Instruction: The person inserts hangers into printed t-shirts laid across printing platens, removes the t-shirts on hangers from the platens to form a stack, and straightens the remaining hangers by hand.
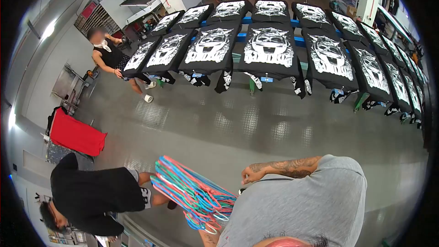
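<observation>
A large bundle of plastic hangers (194,194) in red, blue, green and white lies across my left forearm (208,238) at the bottom. The bundle hides my left hand, so its fingers do not show. My right arm is bent in front of my grey shirt (297,206). At waist height, my right hand (251,174) is loosely closed, fingers curled, with nothing visible in it. A gap separates it from the hangers. Ahead, black T-shirts (270,50) with white prints lie flat on long rows of printing boards, their lower edges hanging down.
At left, a person in a black sleeveless top (109,52) stands by the row's end. Nearer, another person in a black T-shirt (98,192) bends over something. A red cloth (77,132) covers a stand. Grey floor (219,123) lies between me and the boards.
</observation>
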Demonstrator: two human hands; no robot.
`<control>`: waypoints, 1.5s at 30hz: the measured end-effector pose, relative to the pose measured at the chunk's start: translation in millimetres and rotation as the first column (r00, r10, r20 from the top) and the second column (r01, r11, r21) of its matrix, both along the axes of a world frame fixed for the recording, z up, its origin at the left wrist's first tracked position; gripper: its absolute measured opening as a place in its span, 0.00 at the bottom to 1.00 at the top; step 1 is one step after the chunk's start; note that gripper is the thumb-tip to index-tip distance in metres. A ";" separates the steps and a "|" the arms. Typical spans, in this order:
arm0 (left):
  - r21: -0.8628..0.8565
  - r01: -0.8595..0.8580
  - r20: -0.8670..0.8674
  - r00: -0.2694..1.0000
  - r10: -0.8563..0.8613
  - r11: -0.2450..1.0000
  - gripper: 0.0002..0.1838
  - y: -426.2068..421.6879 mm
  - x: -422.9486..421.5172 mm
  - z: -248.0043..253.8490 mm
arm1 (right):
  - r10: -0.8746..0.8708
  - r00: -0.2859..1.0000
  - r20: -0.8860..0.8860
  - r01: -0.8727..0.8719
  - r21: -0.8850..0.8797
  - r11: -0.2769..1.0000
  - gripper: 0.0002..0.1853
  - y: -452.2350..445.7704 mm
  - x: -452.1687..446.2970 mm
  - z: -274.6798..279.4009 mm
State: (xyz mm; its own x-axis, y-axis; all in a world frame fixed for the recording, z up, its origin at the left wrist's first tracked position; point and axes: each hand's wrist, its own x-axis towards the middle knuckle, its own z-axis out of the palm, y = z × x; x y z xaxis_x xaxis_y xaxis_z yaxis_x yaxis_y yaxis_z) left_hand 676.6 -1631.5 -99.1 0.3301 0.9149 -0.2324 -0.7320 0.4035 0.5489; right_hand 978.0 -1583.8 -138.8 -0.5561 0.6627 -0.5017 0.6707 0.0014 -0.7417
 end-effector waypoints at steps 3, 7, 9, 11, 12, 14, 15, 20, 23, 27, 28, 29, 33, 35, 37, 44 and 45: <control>0.004 0.075 0.001 0.997 -0.075 0.997 0.51 50.5 -29.1 1.6 | -0.138 0.990 0.009 0.137 0.075 0.988 0.28 33.0 -18.5 -2.9; -0.002 0.162 0.019 0.987 -0.162 0.987 0.52 117.5 -47.2 -4.5 | -0.212 0.977 0.014 0.212 0.039 0.977 0.31 79.6 -30.0 -28.7; -0.002 0.187 0.042 0.982 -0.187 0.982 0.53 152.7 -48.4 -12.6 | -0.271 0.962 -0.036 0.266 -0.111 0.958 0.34 110.2 -37.3 -24.5; -0.001 0.222 0.057 0.974 -0.221 0.975 0.53 193.0 -44.9 -20.6 | -0.280 0.954 -0.108 0.249 -0.234 0.940 0.36 152.1 -48.6 -30.5; -0.001 0.231 0.056 0.971 -0.231 0.973 0.53 212.1 -41.8 -23.5 | -0.274 0.949 -0.159 0.222 -0.282 0.933 0.37 176.1 -54.9 -46.1; -0.004 0.217 0.015 0.976 -0.217 0.976 0.54 249.5 -38.7 -21.5 | -0.279 0.927 -0.252 0.169 -0.383 0.908 0.39 223.3 -68.2 -48.9; -0.023 0.186 -0.006 0.983 -0.186 0.982 0.51 263.8 -38.0 -15.0 | -0.264 0.927 -0.268 0.139 -0.408 0.902 0.40 253.2 -71.8 -39.2; 0.036 -0.054 -0.233 0.970 0.061 0.998 0.39 340.2 -28.4 9.7 | -0.077 0.928 -0.364 -0.137 -0.526 0.839 0.42 381.6 -94.2 31.7; 0.011 -0.126 -0.443 0.889 0.118 0.992 0.35 378.0 -30.9 -1.0 | 0.059 0.908 -0.416 -0.310 -0.569 0.762 0.41 434.8 -101.9 41.4; 0.066 -0.130 -0.602 0.786 0.143 0.989 0.30 425.4 -18.9 -3.1 | -0.098 0.863 -0.496 -0.332 -0.702 0.630 0.37 476.1 -93.6 32.7; 0.127 -0.069 -0.656 0.743 0.136 0.989 0.30 436.6 -17.3 -8.3 | -0.151 0.843 -0.517 -0.352 -0.741 0.571 0.36 483.6 -85.3 27.5; 0.181 0.012 -0.705 0.699 0.121 0.983 0.31 450.7 -10.0 2.5 | -0.219 0.817 -0.534 -0.370 -0.775 0.512 0.36 487.6 -78.1 21.7; 0.213 0.295 -0.694 0.717 -0.069 0.931 0.28 491.4 17.9 18.5 | -0.406 0.683 -0.608 -0.346 -0.758 0.553 0.31 494.6 -41.2 9.3; 0.148 0.425 -0.703 0.680 -0.207 0.893 0.27 509.2 33.5 21.0 | -0.519 0.656 -0.548 -0.192 -0.786 0.588 0.34 486.4 -22.2 10.2; 0.157 0.525 -0.742 0.622 -0.251 0.836 0.26 529.7 52.4 12.7 | -0.713 0.579 -0.395 0.009 -0.871 0.491 0.35 470.1 -4.7 56.0; 0.277 0.901 -0.837 0.397 -0.378 0.333 0.22 564.0 163.0 35.5 | -0.916 0.180 -0.359 0.606 -0.693 0.390 0.36 348.8 59.9 43.5; 0.241 0.941 -0.858 0.321 -0.401 0.237 0.22 561.8 178.4 44.0 | -0.925 0.155 -0.348 0.674 -0.647 0.356 0.35 335.6 65.5 48.3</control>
